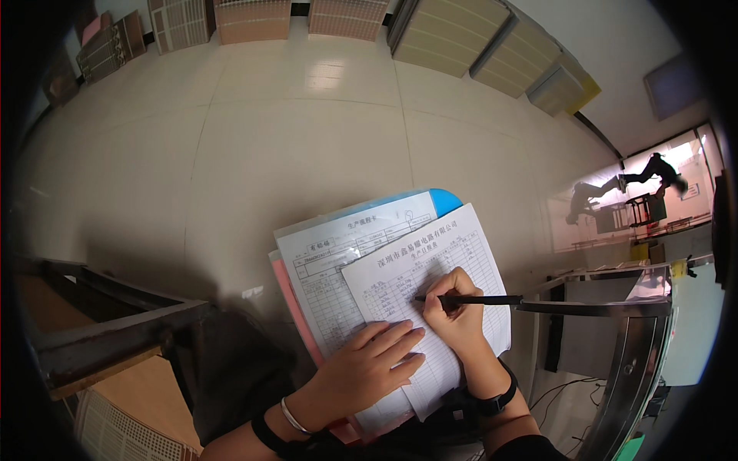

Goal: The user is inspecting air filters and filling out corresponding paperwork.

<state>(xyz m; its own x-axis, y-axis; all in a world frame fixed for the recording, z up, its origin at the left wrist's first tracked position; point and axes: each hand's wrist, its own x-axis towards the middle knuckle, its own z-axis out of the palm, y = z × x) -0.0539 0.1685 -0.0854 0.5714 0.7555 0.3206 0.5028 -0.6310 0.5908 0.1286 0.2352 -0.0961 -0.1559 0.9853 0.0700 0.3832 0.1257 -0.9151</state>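
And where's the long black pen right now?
In the head view, the long black pen is right of centre, in the person's bare right hand, its tip pointing left over the white printed top sheet.

Pale glossy tile floor (300,154): is bearing upright pinkish panels (254,21) and lined beige panels (450,34) along its far edge. Blue round-cornered folder (444,201): is backing one printed form (315,307); a second ruled sheet (400,261) is lying across that form's right side.

Glossy beige floor tiles (300,138) run to panels (450,34) lining a pale wall (615,46).
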